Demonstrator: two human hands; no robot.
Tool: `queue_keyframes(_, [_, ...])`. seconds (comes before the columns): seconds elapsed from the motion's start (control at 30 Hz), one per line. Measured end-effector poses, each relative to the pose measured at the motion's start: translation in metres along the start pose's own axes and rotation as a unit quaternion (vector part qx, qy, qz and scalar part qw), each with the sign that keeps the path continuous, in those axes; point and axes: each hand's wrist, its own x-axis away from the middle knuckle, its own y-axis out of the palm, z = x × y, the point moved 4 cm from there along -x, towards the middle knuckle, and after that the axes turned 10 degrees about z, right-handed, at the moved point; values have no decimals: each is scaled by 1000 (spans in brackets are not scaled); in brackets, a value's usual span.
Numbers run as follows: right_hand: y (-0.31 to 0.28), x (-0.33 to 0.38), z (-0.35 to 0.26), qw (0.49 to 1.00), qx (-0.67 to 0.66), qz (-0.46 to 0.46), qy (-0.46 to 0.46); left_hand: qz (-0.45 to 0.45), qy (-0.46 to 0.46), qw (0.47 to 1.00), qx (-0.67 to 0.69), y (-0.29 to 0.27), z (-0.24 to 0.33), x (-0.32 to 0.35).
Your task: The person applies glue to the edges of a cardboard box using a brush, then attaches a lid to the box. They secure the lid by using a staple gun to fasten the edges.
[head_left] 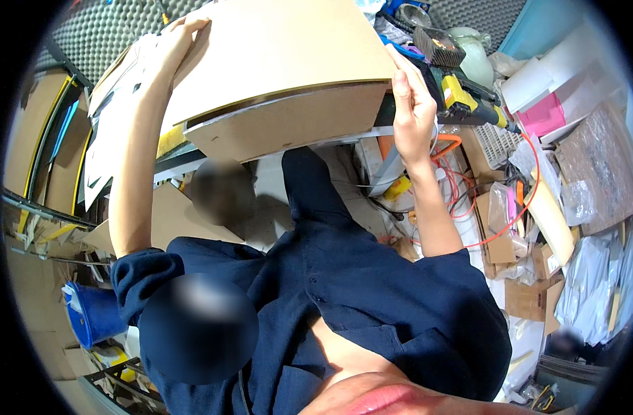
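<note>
A large tan cardboard sheet [289, 52] lies across the worktable in front of me, with a second tan cardboard panel [296, 124] hanging below its near edge. My left hand [185, 33] is at the sheet's far left edge, fingers bent over it; the thumb is hidden. Along the right edge, my right hand [413, 104] rests with its fingers stretched out and pressed flat against the side. White paper sheets [112, 124] spread beside my left forearm. Just right of my right hand lies a yellow and black power tool [469, 104].
Grey egg-crate foam [109, 41] lines the back wall. A dark mesh box [437, 47] and a pale jug [474, 59] stand at the back right. An orange-red hose [538, 173] loops over cardboard boxes and plastic wrap. A blue bin [94, 315] stands at lower left.
</note>
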Motion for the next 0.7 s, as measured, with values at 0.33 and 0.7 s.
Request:
queue_keyframes(0.33, [10,3,10,1000,21,4,-19,-32,110,979,-171,2,-3,7])
queue_keyframes(0.7, [-3,17,1,988,-106,11,109,-18,32,996,83,-57,-20,113])
